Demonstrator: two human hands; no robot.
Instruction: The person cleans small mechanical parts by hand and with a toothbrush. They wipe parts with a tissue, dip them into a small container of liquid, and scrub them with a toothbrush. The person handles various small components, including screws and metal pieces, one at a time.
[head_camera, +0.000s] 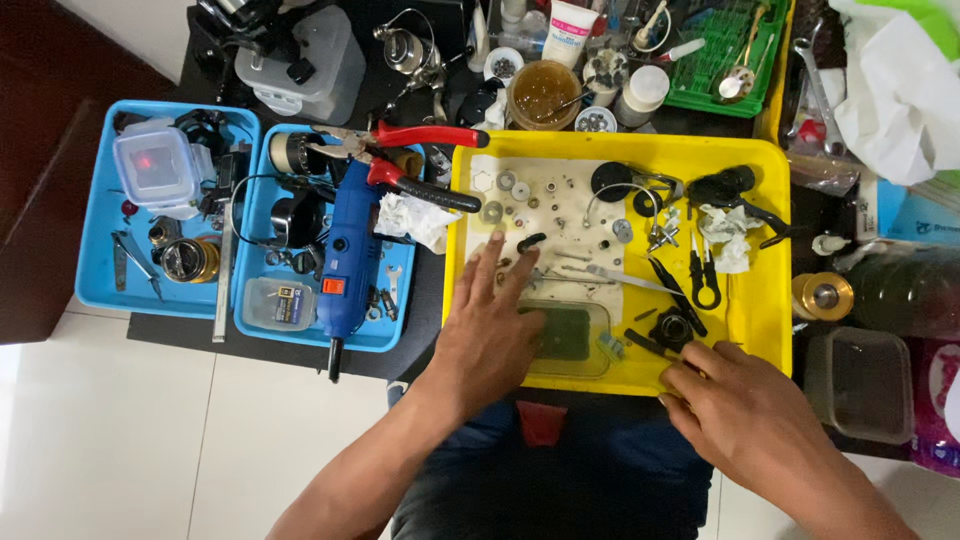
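A yellow tray (764, 300) lies in front of me, strewn with several small metal parts, washers, a wire bail and black pieces. My left hand (487, 335) rests flat on the tray's near left part, fingers spread, fingertips next to a small black curved part (531, 241) and beside a clear dish of green liquid (566, 339). At the tray's near right corner my right hand (745, 400) pinches a thin dark tool (648, 345) that points toward a black round part (672, 326). Black scissors (704, 280) and tweezers (625, 281) lie just beyond.
Two blue trays (97, 245) at left hold a blue rotary tool (347, 255), red-handled pliers (425, 135), a clear box and reel parts. Jars, a tube and a green basket (735, 60) stand behind. A brass spool (822, 296) and clear containers sit at right.
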